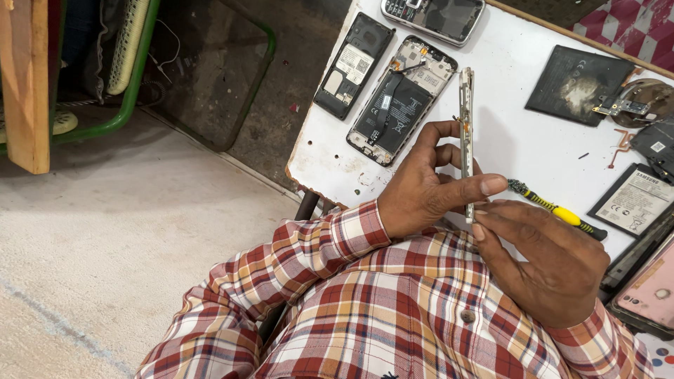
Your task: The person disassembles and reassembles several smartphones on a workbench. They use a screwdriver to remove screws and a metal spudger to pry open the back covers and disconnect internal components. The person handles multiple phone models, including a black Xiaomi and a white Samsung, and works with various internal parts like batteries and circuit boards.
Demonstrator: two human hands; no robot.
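Note:
My left hand grips a thin phone frame held on edge, upright over the white table. The thumb of that hand lies across the frame's lower end. My right hand meets the frame's bottom with its fingertips and also touches it. A small screwdriver with a yellow and black handle sticks out just above my right hand; whether that hand holds it I cannot tell. Both sleeves are red, white and orange plaid.
On the table lie an opened phone with its battery showing, a black back cover, another phone, loose batteries, and a pink-backed phone. A green metal frame and wooden plank stand left.

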